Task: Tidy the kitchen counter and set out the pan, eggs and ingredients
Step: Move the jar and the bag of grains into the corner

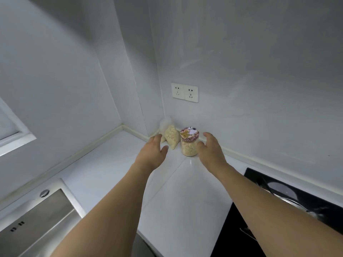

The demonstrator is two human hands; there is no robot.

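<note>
Jar of pale grains with a cartoon sticker lid stands upright in the tabletop corner, right between my two grips. My right hand is spread apart, thumb just at the jar's side, fingers curving round behind it; touching or not, I can't tell. Nothing clamped yet. My left hand is also apart and relaxed, just short of the clear bag of grains that leans against the wall, left of the jar. A second, whiter bag sits behind that one.

To do this well: close the right grip low on the glass body, not on the lid, which may be loose. Lift straight up so the jar doesn't knock the leaning bag. Take the bag by its full belly; it looks soft and will sag.

Outward: double socket above, sink off my left, black hob off my right.
</note>
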